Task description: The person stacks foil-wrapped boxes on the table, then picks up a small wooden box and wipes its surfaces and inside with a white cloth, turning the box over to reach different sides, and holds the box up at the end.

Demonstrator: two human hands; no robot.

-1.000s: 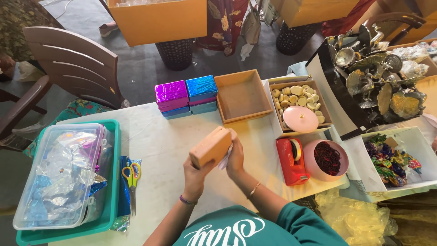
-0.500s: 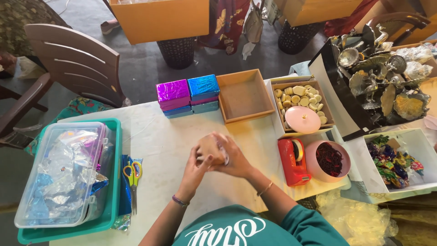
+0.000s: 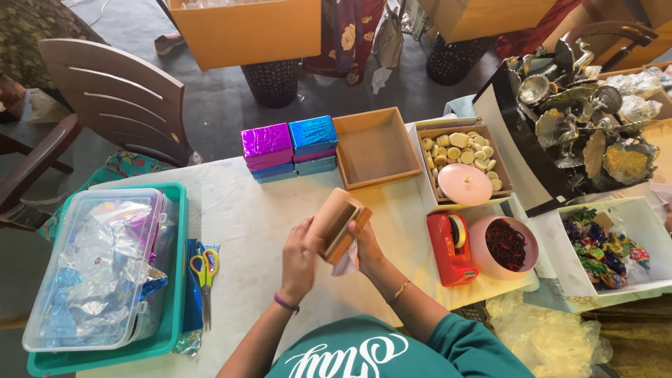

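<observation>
A small open wooden box (image 3: 337, 222) is held tilted above the white table (image 3: 245, 224), between both hands. My left hand (image 3: 299, 260) grips its left side. On the box's right side my right hand (image 3: 364, 245) holds it, with a crumpled white cloth or tissue (image 3: 344, 264) tucked under the palm. The box's open side faces up and to the left.
Foil-wrapped purple and blue boxes (image 3: 288, 147) are stacked at the table's far edge beside an open wooden tray (image 3: 374, 148). A red tape dispenser (image 3: 451, 248), pink bowl (image 3: 502, 246), pink lid (image 3: 465, 184), scissors (image 3: 204, 274) and a teal tray with a clear container (image 3: 105, 269) lie around. A chair (image 3: 119, 98) stands far left.
The wooden box has been turned in my hands: earlier a closed face showed, now its open side is visible. Both hands stayed over the table's middle.
</observation>
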